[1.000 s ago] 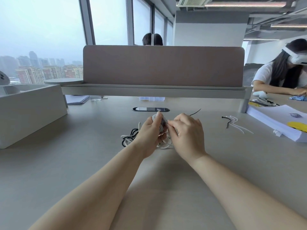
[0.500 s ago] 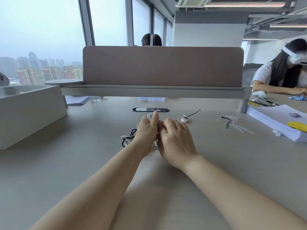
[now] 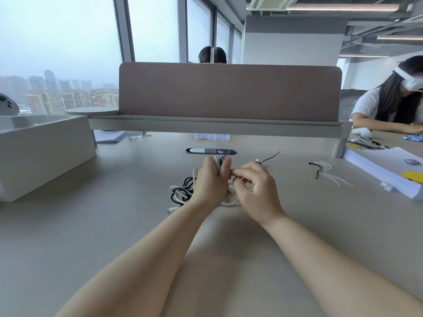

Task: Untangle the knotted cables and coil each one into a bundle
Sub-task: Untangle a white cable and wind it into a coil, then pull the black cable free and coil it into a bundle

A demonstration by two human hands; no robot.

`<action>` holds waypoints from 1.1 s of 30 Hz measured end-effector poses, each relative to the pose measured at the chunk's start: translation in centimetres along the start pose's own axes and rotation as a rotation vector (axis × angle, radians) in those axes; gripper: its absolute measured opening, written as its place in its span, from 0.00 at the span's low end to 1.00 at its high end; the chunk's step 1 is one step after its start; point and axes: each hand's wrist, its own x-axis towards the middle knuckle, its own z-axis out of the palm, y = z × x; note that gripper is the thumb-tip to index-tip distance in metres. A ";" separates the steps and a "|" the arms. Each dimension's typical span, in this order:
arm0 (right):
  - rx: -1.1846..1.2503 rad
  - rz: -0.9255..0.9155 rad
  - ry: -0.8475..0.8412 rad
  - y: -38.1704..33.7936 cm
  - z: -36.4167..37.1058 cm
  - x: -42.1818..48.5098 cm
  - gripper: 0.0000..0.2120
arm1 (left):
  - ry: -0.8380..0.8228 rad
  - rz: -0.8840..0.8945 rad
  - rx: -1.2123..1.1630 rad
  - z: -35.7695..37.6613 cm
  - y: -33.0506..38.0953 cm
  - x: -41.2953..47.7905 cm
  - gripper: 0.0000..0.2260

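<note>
The left hand (image 3: 211, 181) is curled around a white coil (image 3: 218, 160) of cable, held up over the table (image 3: 114, 225). The right hand (image 3: 254, 191) has bent fingers touching the left thumb, but I cannot tell what they pinch. A black and white tangle (image 3: 182, 193) lies on the table by the left hand.

An open-plan office, high up in a tower. The long grey desk (image 3: 114, 225) has a fabric partition screen (image 3: 229, 92) along its middle and a cable port (image 3: 210, 151) set into its top. Floor-to-ceiling windows (image 3: 57, 42) look out over city blocks (image 3: 68, 99), and a cassette air-conditioning unit (image 3: 270, 3) sits in the ceiling. One person (image 3: 389, 110) sits at the neighbouring place beside a stack of paper (image 3: 384, 170); another person's head (image 3: 212, 54) shows behind the screen.
</note>
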 end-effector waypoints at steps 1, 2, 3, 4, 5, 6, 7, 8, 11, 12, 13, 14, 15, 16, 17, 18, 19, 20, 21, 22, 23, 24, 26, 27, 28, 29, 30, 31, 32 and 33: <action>0.058 0.043 0.041 -0.1 -0.2 0.1 0.10 | -0.008 0.015 0.040 0.0 0.1 0.0 0.14; 0.129 0.096 0.082 -0.2 -0.4 0.3 0.08 | -0.022 0.029 0.082 0.0 0.1 0.0 0.14; 0.211 0.163 0.107 -0.3 -0.7 0.5 0.07 | -0.041 0.045 0.121 0.0 0.0 0.0 0.14; 0.282 0.234 0.109 -0.3 -1.0 0.8 0.08 | -0.072 0.059 0.155 0.0 -0.1 0.0 0.14; 0.331 0.293 0.086 -0.2 -1.2 1.1 0.08 | -0.111 0.073 0.173 0.1 -0.2 0.0 0.13; 0.351 0.328 0.038 0.1 -1.3 1.2 0.08 | -0.157 0.088 0.172 0.2 -0.4 -0.1 0.13; 0.351 0.340 -0.022 0.4 -1.2 1.2 0.08 | -0.205 0.112 0.158 0.4 -0.5 -0.3 0.13; 0.341 0.334 -0.088 0.7 -1.1 1.1 0.10 | -0.251 0.138 0.143 0.5 -0.6 -0.5 0.13; 0.273 0.289 -0.225 1.5 -0.4 1.0 0.16 | -0.328 0.205 0.160 0.6 -0.8 -0.6 0.17; 0.252 0.272 -0.233 1.6 -0.3 1.0 0.16 | -0.334 0.205 0.170 0.6 -0.8 -0.6 0.19; 0.236 0.257 -0.231 1.7 -0.4 1.1 0.16 | -0.340 0.196 0.168 0.6 -0.8 -0.6 0.21; 0.225 0.249 -0.226 1.8 -0.4 1.2 0.14 | -0.346 0.182 0.159 0.6 -0.7 -0.7 0.23; 0.222 0.244 -0.218 1.8 -0.6 1.3 0.12 | -0.352 0.168 0.151 0.6 -0.7 -0.7 0.25; 0.223 0.236 -0.208 1.9 -0.7 1.3 0.10 | -0.353 0.155 0.150 0.6 -0.6 -0.8 0.25; 0.227 0.227 -0.197 1.8 -0.7 1.4 0.09 | -0.348 0.147 0.150 0.6 -0.6 -0.8 0.24; 0.234 0.221 -0.187 1.8 -0.8 1.4 0.08 | -0.341 0.143 0.148 0.7 -0.6 -0.8 0.22; 0.241 0.220 -0.177 1.7 -0.9 1.5 0.07 | -0.337 0.140 0.149 0.7 -0.6 -0.7 0.18; 0.248 0.224 -0.169 1.7 -0.9 1.5 0.07 | -0.336 0.136 0.155 0.8 -0.6 -0.6 0.13; 0.247 0.230 -0.160 1.8 -0.9 1.5 0.07 | -0.339 0.135 0.166 0.9 -0.7 -0.4 0.09; 0.241 0.234 -0.150 1.9 -0.9 1.6 0.07 | -0.345 0.140 0.177 0.9 -0.7 -0.2 0.07; 0.228 0.232 -0.140 2.1 -0.9 1.7 0.07 | -0.357 0.145 0.195 0.9 -0.7 0.0 0.07; 0.215 0.229 -0.128 2.2 -0.8 1.7 0.08 | -0.363 0.157 0.210 1.0 -0.7 0.0 0.07; 0.203 0.225 -0.092 2.3 -0.8 1.7 0.08 | -0.346 0.195 0.219 1.0 -0.4 -0.2 0.06; 0.189 0.216 -0.071 2.2 -0.9 1.7 0.08 | -0.336 0.199 0.218 1.1 -0.1 -0.5 0.06; 0.160 0.202 -0.051 2.1 -1.0 1.6 0.08 | -0.329 0.191 0.218 1.1 0.1 -0.7 0.06; 0.131 0.192 -0.036 2.1 -1.1 1.6 0.07 | -0.333 0.178 0.228 1.3 0.2 -0.9 0.07; 0.118 0.195 -0.023 2.2 -1.2 1.5 0.06 | -0.342 0.171 0.242 1.6 0.4 -1.0 0.08; 0.121 0.210 -0.014 2.4 -1.5 1.6 0.05 | -0.354 0.173 0.265 2.0 0.6 -1.0 0.08; 0.139 0.230 -0.002 2.8 -1.8 1.6 0.06 | -0.364 0.185 0.300 2.4 0.9 -1.0 0.09; 0.166 0.251 0.015 3.1 -2.2 1.7 0.07 | -0.375 0.197 0.344 3.0 1.2 -0.8 0.10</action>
